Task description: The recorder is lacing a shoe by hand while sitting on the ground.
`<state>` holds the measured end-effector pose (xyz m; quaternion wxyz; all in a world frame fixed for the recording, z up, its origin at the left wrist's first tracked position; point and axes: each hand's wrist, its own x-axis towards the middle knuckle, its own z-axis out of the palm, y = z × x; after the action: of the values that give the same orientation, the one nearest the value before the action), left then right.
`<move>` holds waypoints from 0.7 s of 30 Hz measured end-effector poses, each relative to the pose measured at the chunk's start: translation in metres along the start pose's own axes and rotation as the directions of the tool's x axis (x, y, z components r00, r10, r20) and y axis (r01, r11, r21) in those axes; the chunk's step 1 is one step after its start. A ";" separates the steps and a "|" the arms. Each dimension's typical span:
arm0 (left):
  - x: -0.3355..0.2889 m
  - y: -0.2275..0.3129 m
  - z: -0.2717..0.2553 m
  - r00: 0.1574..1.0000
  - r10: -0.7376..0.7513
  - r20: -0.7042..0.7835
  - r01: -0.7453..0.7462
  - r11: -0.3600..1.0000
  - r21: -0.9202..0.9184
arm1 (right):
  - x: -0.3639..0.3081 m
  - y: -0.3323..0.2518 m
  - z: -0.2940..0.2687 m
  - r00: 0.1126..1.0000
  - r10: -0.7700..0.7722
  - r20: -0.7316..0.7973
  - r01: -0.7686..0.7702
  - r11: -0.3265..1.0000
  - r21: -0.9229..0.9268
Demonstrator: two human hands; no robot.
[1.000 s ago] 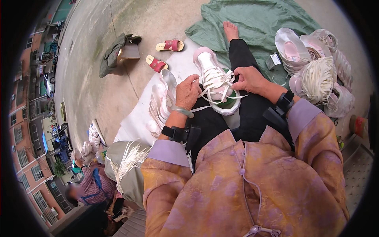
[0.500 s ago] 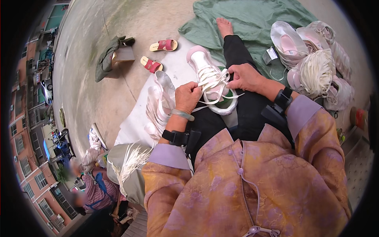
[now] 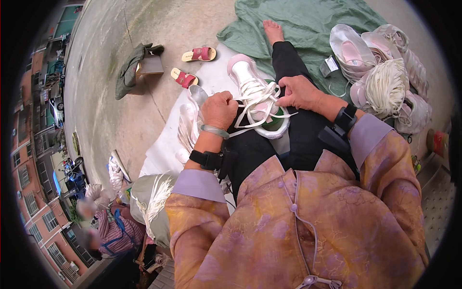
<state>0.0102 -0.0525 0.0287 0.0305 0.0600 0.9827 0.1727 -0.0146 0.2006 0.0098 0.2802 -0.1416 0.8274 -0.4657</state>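
A white and pink sneaker [image 3: 247, 72] lies between my legs, its toe pointing away and its heel opening towards me. White shoelaces [image 3: 262, 96] run through the eyelets and hang in loose loops over the tongue. My left hand [image 3: 220, 113] is closed in a pinch on a lace at the shoe's left side. My right hand [image 3: 299, 94] pinches a lace loop at the right side, thumb and forefinger together. Another pale sneaker [image 3: 187, 123] rests just left of my left hand, partly hidden by it.
At right, several white and pink sneakers [image 3: 353, 53] lie with a thick bundle of white laces [image 3: 386, 87] on a green cloth [image 3: 308, 29]. Red slippers [image 3: 199, 54] and a cardboard box [image 3: 150, 66] stand ahead. More laces [image 3: 155, 204] hang at left, near people.
My left hand has moved left, away from the shoe, drawing its lace outward. My right hand stays almost in place at the loop.
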 end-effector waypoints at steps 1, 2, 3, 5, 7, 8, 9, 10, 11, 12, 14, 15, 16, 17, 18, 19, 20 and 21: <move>0.001 0.000 0.000 0.976 -0.193 0.097 0.213 0.937 -0.276 | 0.001 0.002 0.001 1.000 0.000 0.014 0.000 1.000 0.019; 0.000 0.000 0.000 0.976 -0.194 0.097 0.214 0.937 -0.277 | 0.001 0.003 0.002 1.000 -0.002 0.029 0.000 0.999 0.038; -0.001 0.000 0.000 0.943 -0.281 0.180 0.333 0.779 -0.532 | 0.002 0.005 0.001 1.000 -0.002 0.031 0.001 0.999 0.037; -0.001 0.012 -0.007 0.874 -0.338 0.348 0.472 0.427 -0.771 | 0.003 0.006 -0.003 0.990 0.112 0.085 -0.124 0.980 0.155; -0.003 0.012 -0.003 0.868 -0.329 0.372 0.473 0.325 -0.819 | 0.005 0.004 -0.006 0.983 0.138 0.121 -0.161 0.964 0.213; -0.004 0.010 -0.003 0.863 -0.316 0.394 0.470 0.219 -0.855 | 0.005 0.001 -0.007 0.975 0.160 0.157 -0.198 0.943 0.269; -0.003 0.009 -0.003 0.864 -0.317 0.392 0.469 0.217 -0.856 | 0.006 -0.001 -0.007 0.975 0.159 0.157 -0.197 0.944 0.266; -0.003 0.009 -0.002 0.874 -0.285 0.394 0.452 0.177 -0.874 | 0.008 -0.005 -0.007 0.965 0.188 0.183 -0.230 0.943 0.242; -0.003 0.008 -0.002 0.884 -0.253 0.394 0.436 0.137 -0.890 | 0.009 -0.007 -0.007 0.954 0.217 0.208 -0.261 0.941 0.217; -0.003 0.009 -0.001 0.883 -0.255 0.393 0.435 0.135 -0.890 | 0.009 -0.010 -0.008 0.953 0.217 0.210 -0.261 0.941 0.214; -0.001 0.013 0.000 0.895 -0.177 0.409 0.434 0.137 -0.890 | 0.010 -0.013 -0.012 0.931 0.231 0.281 -0.268 0.958 0.104; 0.000 0.016 0.000 0.893 -0.185 0.410 0.438 0.150 -0.886 | 0.011 -0.012 -0.012 0.932 0.231 0.279 -0.268 0.958 0.103; -0.001 0.014 0.002 0.893 -0.185 0.411 0.439 0.149 -0.886 | 0.010 -0.011 -0.010 0.940 0.208 0.271 -0.243 0.964 0.104; -0.001 0.010 0.004 0.903 -0.232 0.361 0.418 0.289 -0.861 | 0.010 -0.009 -0.008 0.947 0.185 0.262 -0.219 0.970 0.104; -0.001 0.005 0.006 0.914 -0.271 0.304 0.396 0.423 -0.815 | 0.010 -0.007 -0.007 0.947 0.186 0.263 -0.219 0.970 0.104; 0.003 0.003 0.005 0.936 -0.288 0.201 0.340 0.607 -0.718 | 0.011 -0.007 -0.007 0.952 0.164 0.257 -0.200 0.972 0.121; 0.003 0.001 0.003 0.937 -0.287 0.200 0.339 0.608 -0.718 | 0.011 -0.007 -0.007 0.957 0.141 0.252 -0.180 0.974 0.137; 0.002 -0.001 0.000 0.903 -0.306 0.302 0.426 0.541 -0.725 | 0.010 -0.007 -0.009 0.957 0.140 0.252 -0.179 0.974 0.137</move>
<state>0.0086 -0.0529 0.0280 0.1569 -0.1543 0.7958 0.5641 -0.0282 0.1979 0.0161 0.4256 -0.1071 0.7564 -0.4850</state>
